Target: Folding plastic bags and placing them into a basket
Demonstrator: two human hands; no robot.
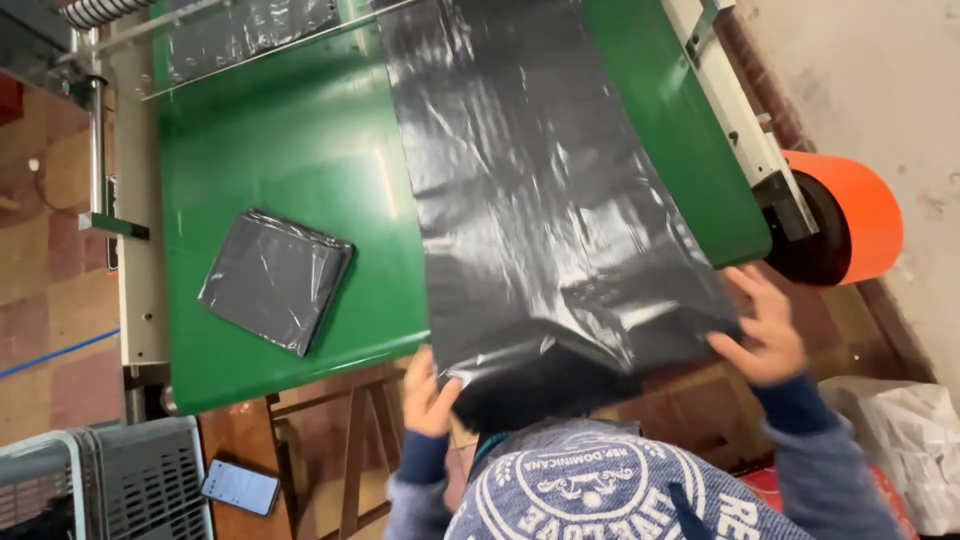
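Note:
A long sheet of shiny black plastic film lies down the green conveyor belt and hangs over its near end. My left hand grips the sheet's lower left corner. My right hand holds its lower right corner, fingers spread along the edge. A folded black plastic bag rests flat on the belt, left of the sheet and apart from both hands.
An orange motor housing sticks out at the machine's right side. A wooden stand sits below the belt end, with a phone on it. A grey crate is at lower left, white bags at lower right.

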